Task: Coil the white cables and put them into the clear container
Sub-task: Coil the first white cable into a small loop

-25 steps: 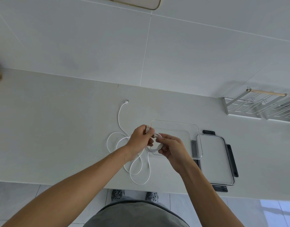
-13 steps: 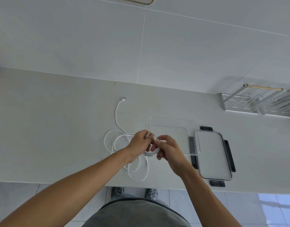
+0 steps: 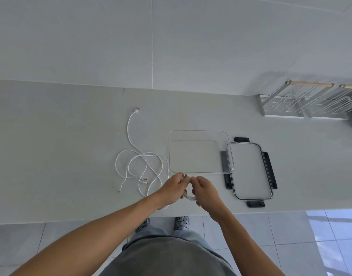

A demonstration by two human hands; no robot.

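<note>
I see left hand (image 3: pixel 171 189) and right hand (image 3: pixel 205 191), fingers curled, pinching small white cable coil (image 3: pixel 189 197) near worktop (image 3: pixel 51 136) edge. Clear container (image 3: pixel 199 132) empty; loose white cables (image 3: pixel 139 162) uncoiled beside it. I judge task barely started.

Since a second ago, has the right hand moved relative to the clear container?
Yes, toward the person: the right hand overlapped the clear container's near-left corner then, and now lies short of its near edge.

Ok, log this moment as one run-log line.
phase: coiling | left hand: grips coiled cable | right hand: grips same coil | loose white cables: on counter | clear container: empty | lid: off, beside it
</note>
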